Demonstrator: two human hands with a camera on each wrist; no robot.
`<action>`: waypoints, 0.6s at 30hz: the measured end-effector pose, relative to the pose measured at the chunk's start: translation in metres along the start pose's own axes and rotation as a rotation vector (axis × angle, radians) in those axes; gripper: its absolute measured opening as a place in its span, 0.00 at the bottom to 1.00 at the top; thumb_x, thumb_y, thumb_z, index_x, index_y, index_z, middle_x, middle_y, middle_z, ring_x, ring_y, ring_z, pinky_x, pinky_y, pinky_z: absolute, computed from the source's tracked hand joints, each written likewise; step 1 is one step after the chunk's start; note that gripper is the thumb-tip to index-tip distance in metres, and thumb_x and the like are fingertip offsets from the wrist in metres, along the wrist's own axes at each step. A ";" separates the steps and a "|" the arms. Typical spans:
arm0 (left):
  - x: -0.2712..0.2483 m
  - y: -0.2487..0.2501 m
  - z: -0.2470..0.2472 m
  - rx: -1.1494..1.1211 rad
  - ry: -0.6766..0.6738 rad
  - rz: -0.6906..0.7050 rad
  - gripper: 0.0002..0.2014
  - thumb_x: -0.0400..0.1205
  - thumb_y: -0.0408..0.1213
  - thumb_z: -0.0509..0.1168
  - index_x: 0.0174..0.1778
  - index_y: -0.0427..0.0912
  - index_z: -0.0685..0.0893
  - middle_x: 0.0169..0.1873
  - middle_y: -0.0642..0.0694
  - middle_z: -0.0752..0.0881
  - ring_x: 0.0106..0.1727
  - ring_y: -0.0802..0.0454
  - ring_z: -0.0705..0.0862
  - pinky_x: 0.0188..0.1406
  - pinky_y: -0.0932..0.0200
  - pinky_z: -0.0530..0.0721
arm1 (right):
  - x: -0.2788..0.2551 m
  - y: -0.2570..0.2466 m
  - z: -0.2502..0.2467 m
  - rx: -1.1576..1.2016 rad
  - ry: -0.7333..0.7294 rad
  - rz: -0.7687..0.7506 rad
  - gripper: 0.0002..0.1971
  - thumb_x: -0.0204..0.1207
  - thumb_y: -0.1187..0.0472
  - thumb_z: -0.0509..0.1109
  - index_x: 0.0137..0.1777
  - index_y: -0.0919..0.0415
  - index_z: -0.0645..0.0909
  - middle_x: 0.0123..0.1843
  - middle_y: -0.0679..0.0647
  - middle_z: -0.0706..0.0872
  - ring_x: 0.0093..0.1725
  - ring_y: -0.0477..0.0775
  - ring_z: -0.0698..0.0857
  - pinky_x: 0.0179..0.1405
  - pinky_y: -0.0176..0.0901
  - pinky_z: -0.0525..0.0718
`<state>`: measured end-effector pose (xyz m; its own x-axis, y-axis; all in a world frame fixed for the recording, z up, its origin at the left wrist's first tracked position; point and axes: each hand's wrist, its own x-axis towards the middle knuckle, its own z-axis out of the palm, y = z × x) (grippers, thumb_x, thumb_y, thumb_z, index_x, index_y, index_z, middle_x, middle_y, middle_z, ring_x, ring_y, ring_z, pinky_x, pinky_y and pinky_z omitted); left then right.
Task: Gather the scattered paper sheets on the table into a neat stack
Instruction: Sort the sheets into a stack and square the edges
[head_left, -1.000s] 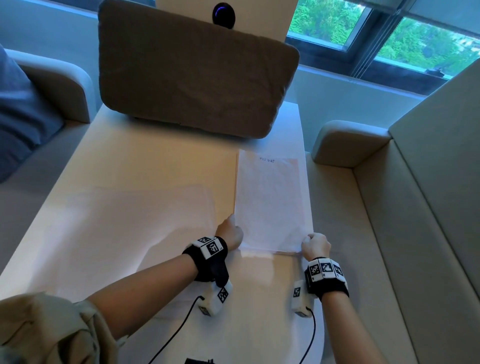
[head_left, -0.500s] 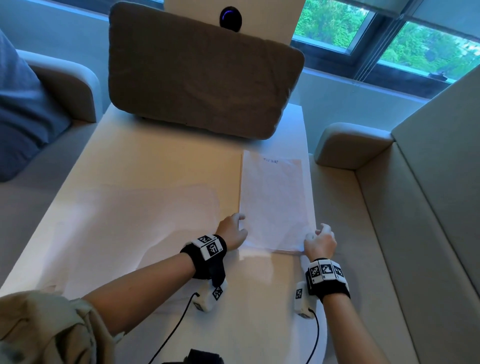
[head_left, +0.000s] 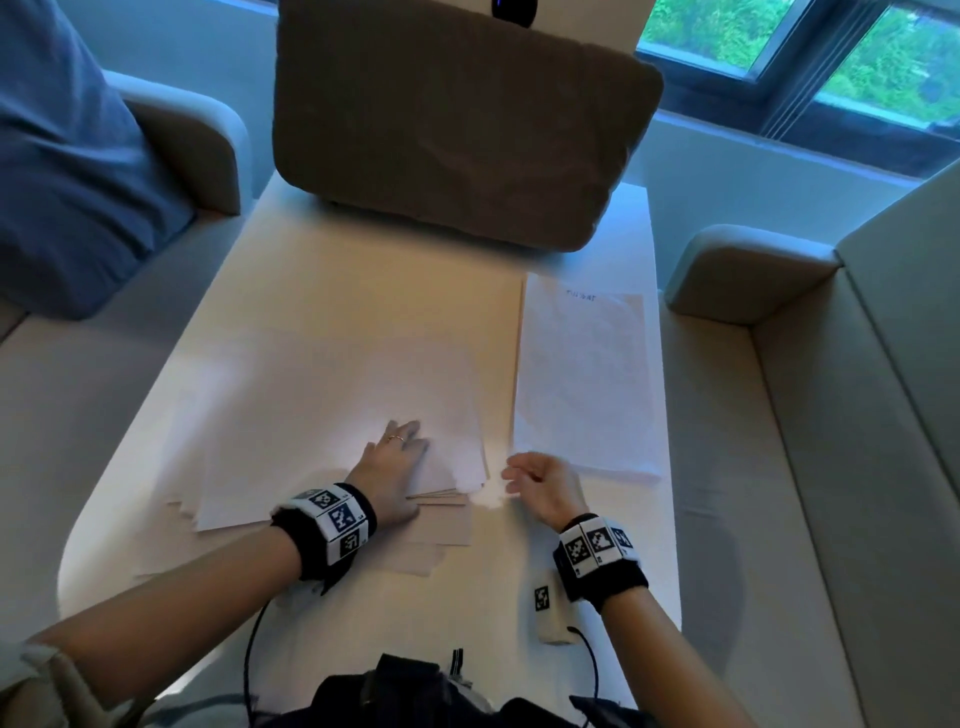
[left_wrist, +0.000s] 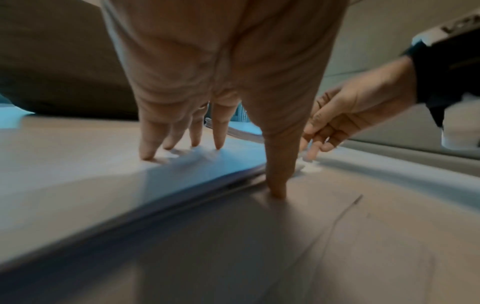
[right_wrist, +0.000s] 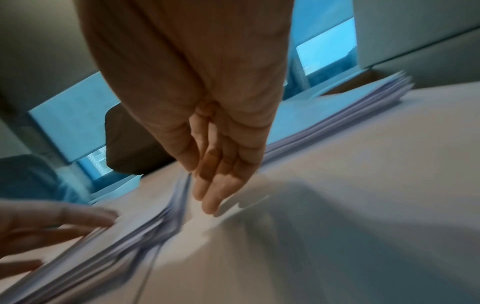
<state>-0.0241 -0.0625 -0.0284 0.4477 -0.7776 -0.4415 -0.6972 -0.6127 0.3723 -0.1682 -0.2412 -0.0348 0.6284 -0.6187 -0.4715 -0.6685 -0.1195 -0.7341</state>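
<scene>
A neat paper stack (head_left: 587, 379) lies along the table's right edge; in the right wrist view its edge (right_wrist: 337, 121) shows at upper right. Loose overlapping sheets (head_left: 332, 415) spread over the middle and left, with several corners fanned out near the front. My left hand (head_left: 397, 457) lies flat on these sheets, fingers straight and pressing down (left_wrist: 221, 131), thumb on a lower sheet. My right hand (head_left: 530, 478) hovers just right of the loose sheets' near right corner, fingers relaxed (right_wrist: 215, 174), holding nothing, between the loose sheets (right_wrist: 145, 230) and the stack.
A big brown cushion (head_left: 467, 119) stands at the far end of the white table (head_left: 363, 291). Sofa seats flank it, with an armrest (head_left: 743, 270) at right and a blue cushion (head_left: 62, 156) at left. Dark gear and cables (head_left: 415, 686) sit at the near edge.
Both hands have let go of the neat stack's near corners. The left hand moved left onto the loose sheets; the right hand moved left and opened above the table.
</scene>
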 end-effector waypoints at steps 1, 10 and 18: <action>-0.002 -0.001 0.000 -0.012 -0.005 0.003 0.40 0.76 0.41 0.68 0.82 0.43 0.56 0.83 0.46 0.46 0.84 0.44 0.43 0.81 0.42 0.52 | -0.001 -0.005 0.008 -0.013 -0.042 -0.002 0.12 0.80 0.74 0.61 0.60 0.72 0.80 0.48 0.57 0.89 0.36 0.49 0.85 0.50 0.37 0.85; -0.005 -0.010 -0.017 -0.039 -0.009 0.147 0.30 0.82 0.46 0.63 0.78 0.38 0.65 0.82 0.39 0.57 0.81 0.42 0.60 0.78 0.58 0.57 | -0.002 -0.039 0.028 -0.028 0.097 -0.053 0.12 0.76 0.62 0.71 0.59 0.60 0.85 0.54 0.53 0.89 0.50 0.47 0.85 0.59 0.33 0.79; -0.003 -0.011 -0.015 -0.107 0.059 0.152 0.23 0.81 0.47 0.63 0.68 0.37 0.73 0.68 0.40 0.75 0.69 0.42 0.75 0.67 0.53 0.71 | -0.006 -0.062 0.038 0.389 0.036 -0.040 0.12 0.81 0.57 0.66 0.58 0.65 0.82 0.49 0.60 0.89 0.43 0.51 0.90 0.38 0.37 0.84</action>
<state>-0.0096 -0.0554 -0.0190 0.3763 -0.8671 -0.3263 -0.6971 -0.4970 0.5168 -0.1157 -0.2004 -0.0051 0.6325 -0.6468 -0.4262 -0.4383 0.1549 -0.8854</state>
